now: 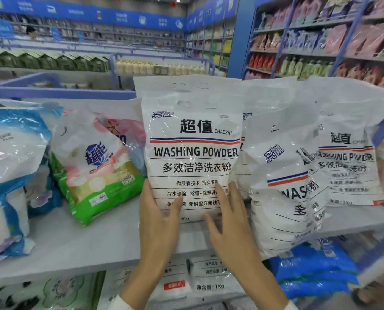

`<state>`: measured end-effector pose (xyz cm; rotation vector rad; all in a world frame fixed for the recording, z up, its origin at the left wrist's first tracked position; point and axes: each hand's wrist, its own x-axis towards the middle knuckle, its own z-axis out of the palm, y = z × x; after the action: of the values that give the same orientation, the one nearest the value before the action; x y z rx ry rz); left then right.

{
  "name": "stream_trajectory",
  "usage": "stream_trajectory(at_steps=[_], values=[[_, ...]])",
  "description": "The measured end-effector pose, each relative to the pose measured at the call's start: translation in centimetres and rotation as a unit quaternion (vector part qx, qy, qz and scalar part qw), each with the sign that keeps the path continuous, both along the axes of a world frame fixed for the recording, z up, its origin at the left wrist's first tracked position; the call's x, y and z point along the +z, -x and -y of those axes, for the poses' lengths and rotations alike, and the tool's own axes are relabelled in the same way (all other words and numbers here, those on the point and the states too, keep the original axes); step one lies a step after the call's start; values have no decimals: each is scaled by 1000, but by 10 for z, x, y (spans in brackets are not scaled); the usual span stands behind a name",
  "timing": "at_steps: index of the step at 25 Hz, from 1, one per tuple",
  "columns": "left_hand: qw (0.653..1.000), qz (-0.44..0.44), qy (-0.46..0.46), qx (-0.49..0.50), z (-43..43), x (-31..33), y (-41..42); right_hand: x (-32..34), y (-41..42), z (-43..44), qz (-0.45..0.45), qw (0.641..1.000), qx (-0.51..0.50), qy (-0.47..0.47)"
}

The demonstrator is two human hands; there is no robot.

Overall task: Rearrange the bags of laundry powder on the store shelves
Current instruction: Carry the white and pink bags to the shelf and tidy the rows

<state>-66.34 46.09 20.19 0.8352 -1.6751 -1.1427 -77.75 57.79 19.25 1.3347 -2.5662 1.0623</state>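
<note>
A white bag marked WASHING POWDER (192, 135) stands upright on the grey shelf (97, 242). My left hand (158, 218) lies flat against its lower left front, fingers straight. My right hand (228, 217) touches its lower right front with fingers spread. To the right, a second white bag (283, 189) leans forward over the shelf edge, and a third white bag (347, 153) stands behind it. A pink and green bag (97, 166) leans at the left, next to a blue and white bag (9, 175).
On the shelf below lie more white bags (209, 278) and a blue bag (314, 269). A blue rail (59, 91) borders the back of the shelf. Tall stocked shelves (321, 41) rise at the right, with more aisles behind.
</note>
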Motion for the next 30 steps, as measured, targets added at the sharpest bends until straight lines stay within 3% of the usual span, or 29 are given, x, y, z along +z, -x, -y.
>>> stream_trajectory(at_steps=[3,6,9,11,16,20,24,30], values=[[995,87,42,28,-6,-10,-7,-4,-2,-11,-17,1000,4,25],[982,150,106,38,-25,-8,-15,-3,-9,-33,23,998,26,44],[986,128,103,15,-53,1,-21,3,-19,-71,95,993,40,59],[989,107,103,-22,-66,5,-17,14,-13,-96,129,984,-11,120],[979,67,15,-189,-104,34,14,39,39,-143,104,954,-137,247],[967,20,-73,-245,-118,65,67,39,110,-158,168,963,-123,172],[983,-50,-121,-131,-132,83,120,46,169,-149,282,954,-28,93],[961,-161,-202,-97,-94,112,167,61,222,-125,304,949,42,71]])
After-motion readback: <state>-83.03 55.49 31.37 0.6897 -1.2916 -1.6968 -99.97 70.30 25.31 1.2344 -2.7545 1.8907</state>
